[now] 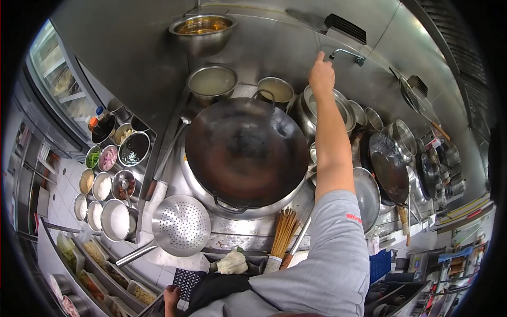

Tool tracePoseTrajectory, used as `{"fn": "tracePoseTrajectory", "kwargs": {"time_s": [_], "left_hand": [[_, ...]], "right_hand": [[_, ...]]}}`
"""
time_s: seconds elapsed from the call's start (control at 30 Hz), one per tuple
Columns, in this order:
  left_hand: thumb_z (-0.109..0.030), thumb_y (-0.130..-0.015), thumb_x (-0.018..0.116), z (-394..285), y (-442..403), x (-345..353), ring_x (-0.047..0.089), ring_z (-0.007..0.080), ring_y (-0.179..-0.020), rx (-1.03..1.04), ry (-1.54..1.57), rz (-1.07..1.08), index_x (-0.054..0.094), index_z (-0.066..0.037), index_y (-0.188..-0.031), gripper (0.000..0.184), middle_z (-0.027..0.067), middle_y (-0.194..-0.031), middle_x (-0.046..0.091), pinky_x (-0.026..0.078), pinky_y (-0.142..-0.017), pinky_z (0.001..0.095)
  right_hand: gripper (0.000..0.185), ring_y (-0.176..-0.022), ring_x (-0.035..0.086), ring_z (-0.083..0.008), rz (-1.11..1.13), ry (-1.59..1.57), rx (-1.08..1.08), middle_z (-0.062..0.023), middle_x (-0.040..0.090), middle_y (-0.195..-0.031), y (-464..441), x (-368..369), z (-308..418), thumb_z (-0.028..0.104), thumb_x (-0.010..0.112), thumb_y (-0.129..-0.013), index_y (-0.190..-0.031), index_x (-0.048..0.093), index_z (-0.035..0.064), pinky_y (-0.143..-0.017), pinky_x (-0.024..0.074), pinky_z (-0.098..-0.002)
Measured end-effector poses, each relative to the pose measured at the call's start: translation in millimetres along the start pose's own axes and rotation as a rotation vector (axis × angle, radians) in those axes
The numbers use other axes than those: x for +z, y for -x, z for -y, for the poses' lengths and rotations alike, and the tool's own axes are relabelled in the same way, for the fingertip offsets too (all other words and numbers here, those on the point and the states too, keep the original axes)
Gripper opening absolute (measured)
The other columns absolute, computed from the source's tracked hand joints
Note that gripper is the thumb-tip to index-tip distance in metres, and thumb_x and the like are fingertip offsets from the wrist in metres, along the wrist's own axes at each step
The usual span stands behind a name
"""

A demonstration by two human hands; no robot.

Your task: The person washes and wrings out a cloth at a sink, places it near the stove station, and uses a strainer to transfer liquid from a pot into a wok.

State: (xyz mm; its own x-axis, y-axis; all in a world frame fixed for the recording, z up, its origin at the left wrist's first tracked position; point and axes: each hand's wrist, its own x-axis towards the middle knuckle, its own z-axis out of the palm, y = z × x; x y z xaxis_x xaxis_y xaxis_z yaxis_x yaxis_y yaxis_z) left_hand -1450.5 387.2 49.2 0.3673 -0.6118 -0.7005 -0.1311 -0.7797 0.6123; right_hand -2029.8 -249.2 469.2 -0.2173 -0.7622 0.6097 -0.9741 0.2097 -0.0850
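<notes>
My right hand (321, 75) reaches far forward over a lidded steel pot (343, 108), close to the bent wall tap (347, 52). Its fingers are mostly curled, with one pointing up; whatever they hold, if anything, is hidden. Low at the left, my left hand (171, 296) is small in view beside my body, fingers curled, their contents not visible. Between the two stands a large dark wok (245, 153) on the stove, with no food visible in it. A perforated ladle (181, 225) lies to its lower left, and a bamboo brush (284, 232) to its lower right.
Steel bowls (213, 82) of liquid stand behind the wok, another (202, 31) higher up. Containers of ingredients (108, 158) fill the left side. More woks (389, 166) and pans line the right. A cabbage-like vegetable (232, 262) lies at the front edge.
</notes>
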Motion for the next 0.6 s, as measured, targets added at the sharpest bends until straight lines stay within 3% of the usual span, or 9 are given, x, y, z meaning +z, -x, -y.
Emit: {"fn": "tracePoseTrajectory", "kwargs": {"time_s": [0.03, 0.13, 0.2, 0.4, 0.6], "left_hand": [[-0.007, -0.08, 0.063, 0, 0, 2, 0.056, 0.0125, -0.055, -0.001, -0.01, -0.004, 0.063, 0.004, -0.088, 0.014, 0.0074, -0.066, 0.063, 0.043, -0.047, 0.0273], [-0.007, -0.08, 0.064, 2, 1, 2, 0.056, 0.0125, -0.056, -0.018, -0.077, -0.032, 0.064, 0.004, -0.086, 0.014, 0.0074, -0.066, 0.063, 0.043, -0.049, 0.0273], [-0.009, -0.079, 0.066, 10, -1, 1, 0.057, 0.0127, -0.057, -0.012, -0.144, -0.065, 0.065, 0.005, -0.085, 0.014, 0.0077, -0.066, 0.064, 0.044, -0.051, 0.0279], [-0.012, -0.075, 0.066, 28, -7, -3, 0.065, 0.0185, -0.07, -0.026, -0.219, -0.106, 0.066, 0.005, -0.086, 0.021, 0.013, -0.076, 0.068, 0.05, -0.062, 0.0314], [-0.007, -0.078, 0.063, 15, -8, -4, 0.063, 0.0185, -0.069, -0.095, -0.104, -0.094, 0.064, 0.005, -0.091, 0.018, 0.0113, -0.076, 0.066, 0.049, -0.062, 0.0308]], "right_hand": [[0.029, -0.094, 0.063, -0.0434, -0.061, -0.021, 0.023, -0.0302, 0.062, -0.099, 7, -5, 4, 0.009, 0.048, -0.089, -0.116, 0.046, -0.0018, -0.079, 0.0536, -0.0451], [0.025, -0.091, 0.064, -0.0425, 0.1, 0.017, 0.034, -0.0292, 0.062, -0.1, 9, 7, -1, 0.008, 0.047, -0.088, -0.111, 0.047, -0.0013, -0.077, 0.0535, -0.046], [0.023, -0.09, 0.064, -0.0415, 0.041, 0.006, 0.014, -0.029, 0.063, -0.097, 26, -8, -4, 0.007, 0.048, -0.088, -0.109, 0.048, -0.0015, -0.076, 0.0533, -0.0469], [0.026, -0.086, 0.066, -0.0393, 0.21, 0.144, -0.251, -0.0255, 0.066, -0.088, 82, -45, 11, 0.006, 0.05, -0.085, -0.11, 0.052, -0.0007, -0.073, 0.0547, -0.0466], [0.032, -0.084, 0.068, -0.0357, 0.282, 0.134, -0.427, -0.0215, 0.067, -0.09, 88, 13, 99, 0.009, 0.044, -0.092, -0.122, 0.052, 0.0022, -0.071, 0.0563, -0.043]]}}
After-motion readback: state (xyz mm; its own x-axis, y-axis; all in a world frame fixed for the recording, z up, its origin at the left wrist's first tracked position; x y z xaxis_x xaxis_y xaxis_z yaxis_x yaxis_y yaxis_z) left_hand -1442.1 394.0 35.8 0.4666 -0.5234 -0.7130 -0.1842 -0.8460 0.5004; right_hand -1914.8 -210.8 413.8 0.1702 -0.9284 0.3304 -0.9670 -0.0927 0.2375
